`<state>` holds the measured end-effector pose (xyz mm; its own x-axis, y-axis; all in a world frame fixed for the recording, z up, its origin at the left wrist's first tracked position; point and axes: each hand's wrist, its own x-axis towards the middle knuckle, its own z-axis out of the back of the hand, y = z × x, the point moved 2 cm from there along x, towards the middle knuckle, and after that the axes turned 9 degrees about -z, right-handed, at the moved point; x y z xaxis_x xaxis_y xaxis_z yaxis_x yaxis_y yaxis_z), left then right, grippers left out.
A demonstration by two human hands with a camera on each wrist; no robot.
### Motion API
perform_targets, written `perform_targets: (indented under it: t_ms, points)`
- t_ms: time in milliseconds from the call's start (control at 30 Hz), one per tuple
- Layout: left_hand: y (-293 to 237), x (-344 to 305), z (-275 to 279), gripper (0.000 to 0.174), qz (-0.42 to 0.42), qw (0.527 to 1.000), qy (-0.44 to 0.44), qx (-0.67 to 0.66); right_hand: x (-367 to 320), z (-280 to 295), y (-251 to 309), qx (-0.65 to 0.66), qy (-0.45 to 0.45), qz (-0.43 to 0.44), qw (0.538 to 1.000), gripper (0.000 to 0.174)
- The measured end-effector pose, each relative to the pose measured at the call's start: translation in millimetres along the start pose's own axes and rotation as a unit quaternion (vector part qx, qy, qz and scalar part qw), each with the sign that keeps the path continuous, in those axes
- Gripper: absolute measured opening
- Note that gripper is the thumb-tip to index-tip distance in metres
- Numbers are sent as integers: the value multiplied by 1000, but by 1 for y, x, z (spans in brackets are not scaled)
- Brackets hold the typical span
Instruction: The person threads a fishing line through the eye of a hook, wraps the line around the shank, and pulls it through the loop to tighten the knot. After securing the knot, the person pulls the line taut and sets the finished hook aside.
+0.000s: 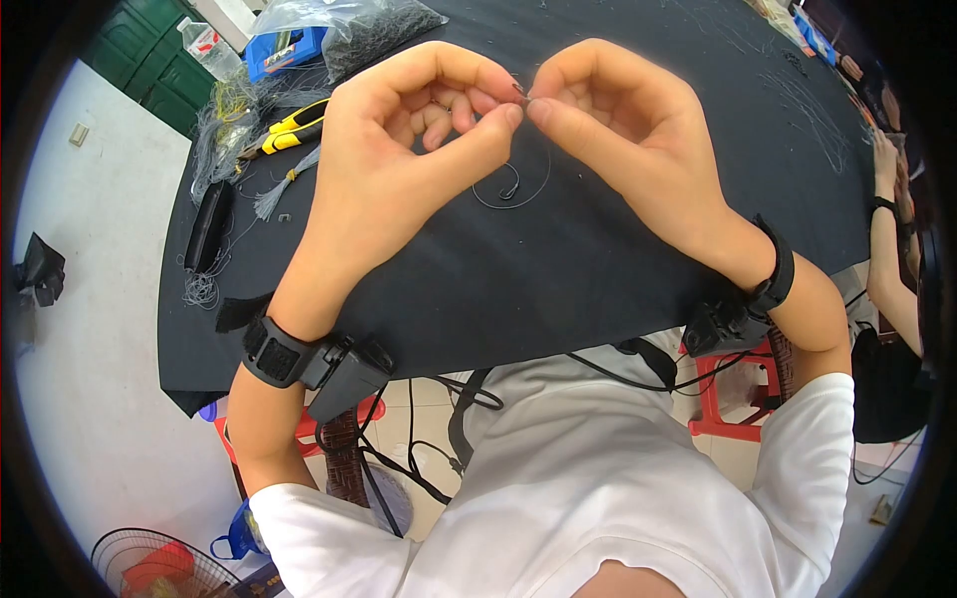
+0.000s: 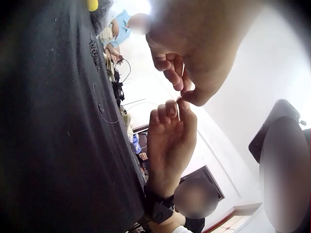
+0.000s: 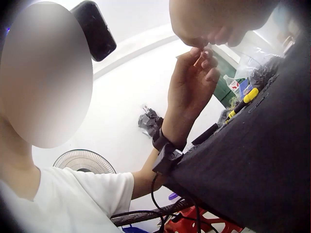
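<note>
Both hands are raised over the black-covered table (image 1: pixel 449 289), fingertips meeting in front of the body. My left hand (image 1: pixel 369 184) pinches a thin line between thumb and forefinger, its other fingers curled loosely. Opposite it, my right hand (image 1: pixel 658 149) pinches the same line, thumb against forefinger. A small dark bit shows at the left fingertips. Below the hands the thin line (image 1: pixel 510 206) hangs in a loop with a small dark curl at its end. In the left wrist view the loop (image 2: pixel 116 121) shows against the table edge. The fingertips hide the pinched part.
Left on the table are yellow-and-black pliers (image 1: pixel 296 122), a black case (image 1: pixel 209 227), a tied bundle of pale strands (image 1: pixel 284 189), a blue box (image 1: pixel 283 52) and a clear bag of dark strands (image 1: pixel 384 35). Another person's arm (image 1: pixel 883 234) is at the right edge.
</note>
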<state>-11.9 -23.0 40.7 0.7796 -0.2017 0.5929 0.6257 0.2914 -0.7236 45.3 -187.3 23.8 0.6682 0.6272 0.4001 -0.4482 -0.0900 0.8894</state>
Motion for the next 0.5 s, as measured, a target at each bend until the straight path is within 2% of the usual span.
perform_targets:
  t_ms: [200, 300, 433, 500]
  points:
    - [0, 1, 0, 14, -6, 1000, -1, 10, 0, 0, -1, 3, 2, 2, 1000, 7]
    - [0, 1, 0, 14, 1, 1000, -2, 5, 2, -3, -4, 32, -20, 25, 999, 12]
    - [2, 1, 1, 13, -10, 1000, 5, -1, 3, -4, -6, 53, -2, 16, 998, 12]
    - [2, -2, 1, 11, 25, 999, -11, -23, 2, -4, -6, 66, 7, 1, 998, 12]
